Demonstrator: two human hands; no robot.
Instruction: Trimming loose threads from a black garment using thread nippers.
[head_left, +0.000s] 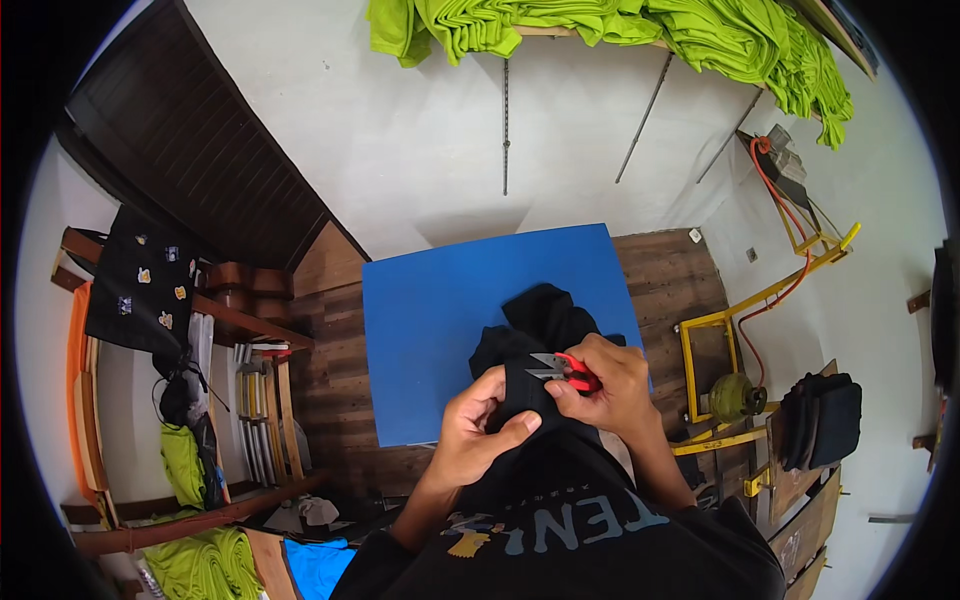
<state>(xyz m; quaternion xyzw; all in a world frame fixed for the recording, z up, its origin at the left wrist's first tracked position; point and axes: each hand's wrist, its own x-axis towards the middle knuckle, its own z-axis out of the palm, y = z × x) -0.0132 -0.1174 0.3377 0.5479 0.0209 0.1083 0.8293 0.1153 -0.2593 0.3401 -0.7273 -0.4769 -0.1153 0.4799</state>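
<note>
My right hand grips red-handled thread snips. Their two metal blades stand apart, pointing left over a black cloth garment. With the thumb on top, my left hand pinches a fold of that garment just below and left of the blade tips. The rest of the black cloth lies bunched on a blue tabletop, beyond both hands. Whether the blades touch the cloth I cannot tell.
Behind the table, lime-green fabric hangs over a high shelf. On the right stand a yellow metal frame, a green gas cylinder and folded black cloth. A wooden rack is at left.
</note>
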